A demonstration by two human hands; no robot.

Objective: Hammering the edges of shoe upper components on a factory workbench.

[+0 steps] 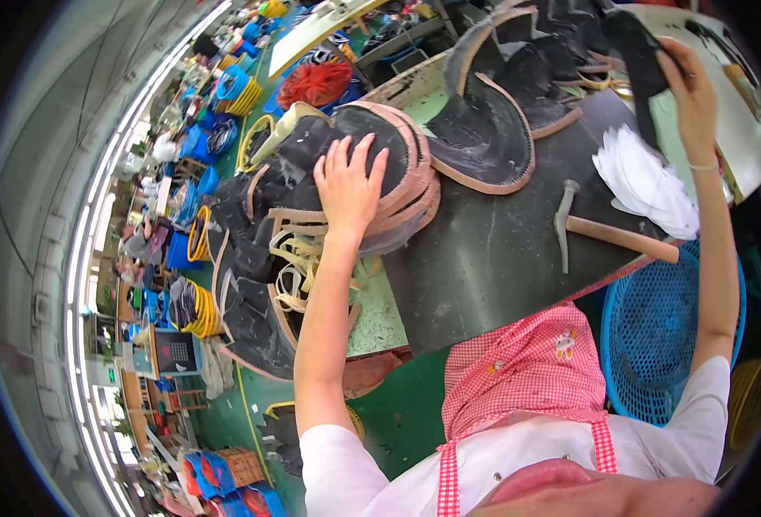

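1. The left hand (350, 185) lies palm down on the stack of black curved pieces (393, 129), which is at the left end of the dark board (484, 276). Its fingers are extended and a little apart; they press or rest on top and do not close around anything that I can see.
2. The right hand (690, 95) is raised at the far right, with its fingers, somewhat bent, at the edge of a black piece (634, 52). The thumb is hidden, so I cannot tell how firmly they hold it, or if they only touch.
3. The stacked pieces look thin and light, probably soft in the black middle and stiffer along the pinkish rim. I judge that one piece alone bends easily, while the whole stack can slide apart.
4. For taking one, the rim seems the best place: thumb below, fingers above. Dusty marks on the black surface suggest that it may be a little slippery; it does not look fragile.
5. Another curved piece (484, 142) lies just right of the stack. The hammer (613, 234) and the white thin pieces (643, 177) lie between the two hands, nearer to the person's right side.
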